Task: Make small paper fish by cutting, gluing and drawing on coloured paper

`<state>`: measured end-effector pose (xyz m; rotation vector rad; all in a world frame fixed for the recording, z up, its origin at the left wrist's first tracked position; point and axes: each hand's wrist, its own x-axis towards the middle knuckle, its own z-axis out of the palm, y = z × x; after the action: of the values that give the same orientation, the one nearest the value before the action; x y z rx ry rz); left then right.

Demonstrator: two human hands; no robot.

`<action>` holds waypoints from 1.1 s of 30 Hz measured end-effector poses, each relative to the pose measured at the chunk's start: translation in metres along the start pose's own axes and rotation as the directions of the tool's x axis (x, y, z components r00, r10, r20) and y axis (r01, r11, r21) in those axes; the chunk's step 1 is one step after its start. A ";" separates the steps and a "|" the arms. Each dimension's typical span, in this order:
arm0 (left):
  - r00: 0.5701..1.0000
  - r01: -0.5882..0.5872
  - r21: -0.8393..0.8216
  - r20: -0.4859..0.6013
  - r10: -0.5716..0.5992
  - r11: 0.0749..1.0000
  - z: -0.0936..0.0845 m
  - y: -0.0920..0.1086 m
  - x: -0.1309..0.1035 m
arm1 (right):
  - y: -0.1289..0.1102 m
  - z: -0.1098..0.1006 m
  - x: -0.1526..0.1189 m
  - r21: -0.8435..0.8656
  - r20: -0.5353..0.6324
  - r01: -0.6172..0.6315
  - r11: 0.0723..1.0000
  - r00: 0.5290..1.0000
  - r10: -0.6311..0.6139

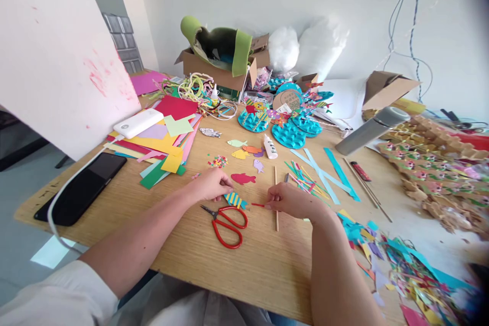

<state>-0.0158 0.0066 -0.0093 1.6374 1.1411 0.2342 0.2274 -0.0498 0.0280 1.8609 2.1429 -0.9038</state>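
Between my hands lies a blue paper fish with yellow stripes (pixel 235 200). My left hand (pixel 212 184) has its fingers closed on the fish's left end. My right hand (pixel 284 199) pinches a thin red paper strip (pixel 258 205) that points toward the fish's tail, with a gap between them. A wooden stick (pixel 277 221) passes under or beside my right hand. Red-handled scissors (pixel 228 224) lie just below the fish. Above it are a red paper fish (pixel 243 179), a small heap of colored paper bits (pixel 217 161) and a white glue bottle (pixel 270 146).
Colored paper sheets (pixel 178 112), a power bank (pixel 138 123) and a black phone (pixel 108 164) are at the left. Paper strips (pixel 305 181), a grey flask (pixel 372 130) and scraps (pixel 405 265) lie right. Blue egg-carton pieces (pixel 289 134) and a cardboard box (pixel 214 72) stand behind.
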 end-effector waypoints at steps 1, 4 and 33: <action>1.000 -0.008 0.031 -0.021 0.009 1.000 0.001 0.000 0.000 | 0.001 0.000 0.000 -0.011 -0.001 0.006 1.000 1.000 -0.006; 0.997 -0.027 0.092 -0.067 0.033 0.995 0.002 -0.001 0.001 | 0.000 0.000 0.000 -0.014 -0.039 0.003 1.000 0.999 -0.004; 0.911 -0.121 0.565 -0.263 0.317 0.816 -0.003 0.008 -0.009 | 0.011 -0.040 0.089 0.236 -0.729 -0.350 0.906 0.552 0.403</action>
<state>-0.0183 0.0021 0.0024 2.3111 1.3596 0.3924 0.2292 0.0468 0.0124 2.9760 1.8708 -0.0313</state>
